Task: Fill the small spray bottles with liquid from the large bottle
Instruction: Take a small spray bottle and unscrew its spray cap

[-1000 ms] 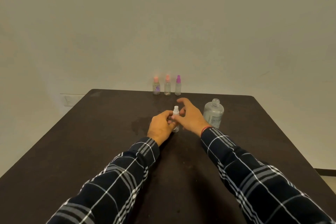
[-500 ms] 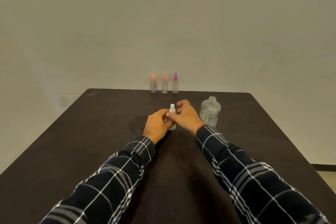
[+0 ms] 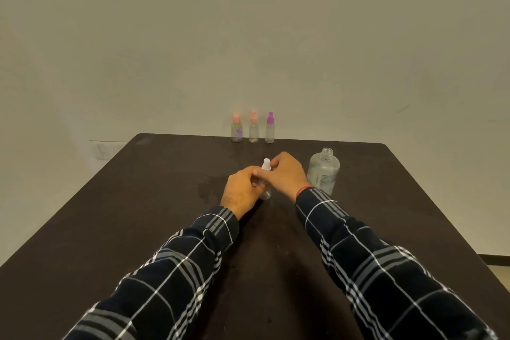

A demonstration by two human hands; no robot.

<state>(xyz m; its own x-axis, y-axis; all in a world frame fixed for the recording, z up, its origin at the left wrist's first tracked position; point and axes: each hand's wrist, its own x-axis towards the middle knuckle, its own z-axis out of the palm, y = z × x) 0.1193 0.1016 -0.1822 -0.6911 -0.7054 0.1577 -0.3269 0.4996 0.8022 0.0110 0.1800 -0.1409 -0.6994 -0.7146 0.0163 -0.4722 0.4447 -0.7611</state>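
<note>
Left hand (image 3: 242, 190): fingers curled round the clear body of the white-capped spray bottle (image 3: 266, 165), steadying it upright on the table.
Right hand (image 3: 287, 174): thumb and fingertips pinch the bottle's white spray head from 3 o'clock; a red thread (image 3: 302, 190) circles the wrist.
White-capped spray bottle: stands on the table between the two hands, head seated on the neck; its liquid level is hidden by the fingers.
Large bottle (image 3: 323, 171): clear, upright, cap off, just beside the right wrist at 3 o'clock from the hands; no cap for it can be seen.
Pink-capped bottle (image 3: 236, 131), orange-capped bottle (image 3: 253, 131), purple-capped bottle (image 3: 270, 130): a close row at 12 o'clock, on the far edge of the table, all capped; fill levels too faint to read.
Table (image 3: 138, 201): dark top, with a dull smear at 9 o'clock from the hands.
Progress (judgement): the grip suits twisting the spray head, but whether on after filling or off before it cannot be told. No pouring is under way. How many bottles are filled cannot be told.
</note>
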